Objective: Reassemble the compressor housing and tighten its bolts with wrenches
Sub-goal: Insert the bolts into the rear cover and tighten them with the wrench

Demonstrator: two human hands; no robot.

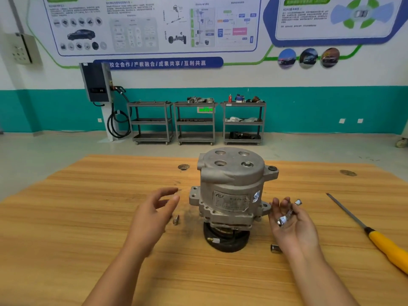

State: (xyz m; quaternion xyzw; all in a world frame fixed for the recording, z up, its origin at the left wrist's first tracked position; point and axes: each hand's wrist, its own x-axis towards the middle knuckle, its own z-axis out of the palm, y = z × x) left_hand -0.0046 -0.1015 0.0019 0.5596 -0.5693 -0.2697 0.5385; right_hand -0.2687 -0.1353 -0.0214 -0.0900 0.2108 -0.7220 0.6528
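Wooden table [88, 217] under us, the grey aluminium compressor [229, 188] stands upright at its middle on its black pulley [225, 241], housing halves seemingly mated. We judge the step to be bolt fitting: our right hand [293, 228], palm up, cups shiny bolts [283, 219] in curled fingers. Our left hand [154, 213] hovers open and empty beside the housing, above a loose bolt [176, 219] lying on the wood. Next we need to seat each bolt in a flange hole and start it by hand — no wrench is in view, only a socket [275, 248] by the right wrist and a yellow-handled screwdriver [386, 246]. No bin holds the fasteners; the far carts [195, 122] carry assorted parts.
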